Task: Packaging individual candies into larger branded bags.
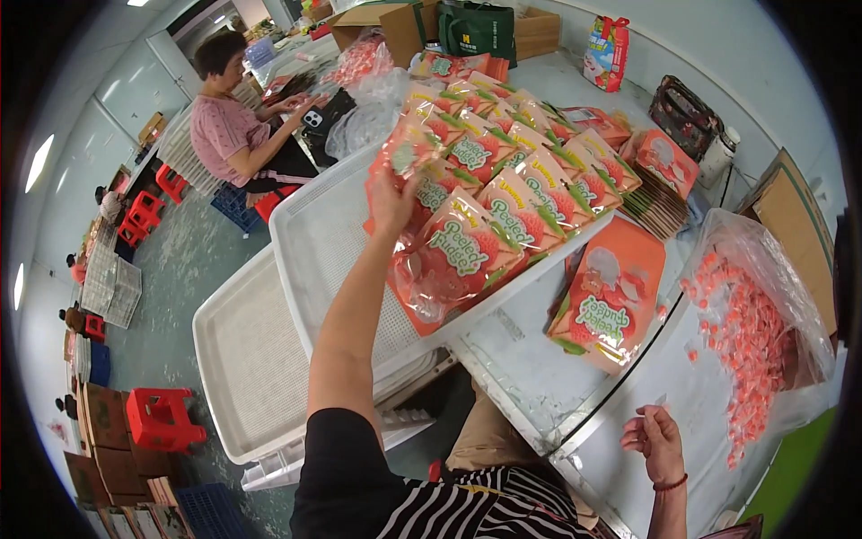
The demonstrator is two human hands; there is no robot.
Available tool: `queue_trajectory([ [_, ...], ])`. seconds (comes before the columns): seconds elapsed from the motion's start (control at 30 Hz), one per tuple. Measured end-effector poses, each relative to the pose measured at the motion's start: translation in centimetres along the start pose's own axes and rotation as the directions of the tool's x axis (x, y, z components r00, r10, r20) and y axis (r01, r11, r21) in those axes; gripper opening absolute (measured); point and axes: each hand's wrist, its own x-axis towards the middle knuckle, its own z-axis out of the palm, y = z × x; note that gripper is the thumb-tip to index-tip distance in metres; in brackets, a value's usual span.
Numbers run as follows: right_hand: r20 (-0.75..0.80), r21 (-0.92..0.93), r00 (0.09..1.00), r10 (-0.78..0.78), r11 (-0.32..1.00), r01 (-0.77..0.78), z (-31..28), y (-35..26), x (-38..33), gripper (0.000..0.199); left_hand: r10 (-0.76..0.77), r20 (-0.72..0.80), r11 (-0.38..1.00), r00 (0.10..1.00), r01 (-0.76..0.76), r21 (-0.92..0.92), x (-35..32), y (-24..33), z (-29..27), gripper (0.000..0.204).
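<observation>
Left hand: one, its fingers closed on one orange pouch, which is slightly blurred and sits over the left edge of the filled rows.
Right hand: one, above the table, fingers curled inward (a dark red bracelet circles the wrist); whether they pinch anything, I cannot tell.
Upper tray: one, white, with a mesh floor; its right part holds overlapping tray pouches, more than ten, too layered for an exact count.
Lower tray: one, white, jutting out below and to the left of the upper one.
Pouch piles: two to the tray's right, a near pile lying flat and a far pile showing its stacked edges; layers not countable.
Clear bag: one, on the right, with many wrapped red candies inside and spilling from it, beyond counting.
Far end: one open cardboard box and one dark green bag.
Co-worker: one seated nearby in a pink top, left of the table.
Red stool: one in the lower left foreground (others stand further back).
</observation>
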Motion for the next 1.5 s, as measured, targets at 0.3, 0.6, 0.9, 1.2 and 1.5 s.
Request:
queue_trajectory([
  [0.3, -0.078, -0.025, 0.996, 0.035, 0.999, -0.037, 0.4, 2.0, 0.0, 0.023, 0.509, 0.275, 0.294, 0.816, -0.465, 0.835, 1.4, -4.6, 8.2, 0.050],
  [0.6, -0.049, -0.006, 0.999, -0.017, 1.000, 0.016, -2.7, 5.1, -2.3, 0.023, 0.427, -0.020, 0.888, 0.904, -0.415, 0.196, 2.7, 5.3, 3.0, 0.042],
  [0.9, -0.040, 0.113, 0.998, -0.056, 0.992, 0.060, -4.8, 10.6, -1.7, 0.019, 0.908, 0.319, 0.389, 0.272, -0.830, -0.400, -23.9, 25.6, 7.9, 0.056],
  [1.2, -0.024, 0.212, 0.992, -0.123, 0.969, 0.125, -5.2, 12.1, -2.1, 0.018, 0.865, 0.499, 0.315, 0.060, -0.837, -0.447, -25.4, 22.8, 9.6, 0.026],
  [1.5, -0.179, -0.764, 0.663, -0.727, 0.527, 0.371, -4.6, 10.0, 0.6, 0.017, 0.841, 0.524, 0.409, 0.134, -0.792, -0.453, -24.8, 20.8, 9.2, 0.018],
])
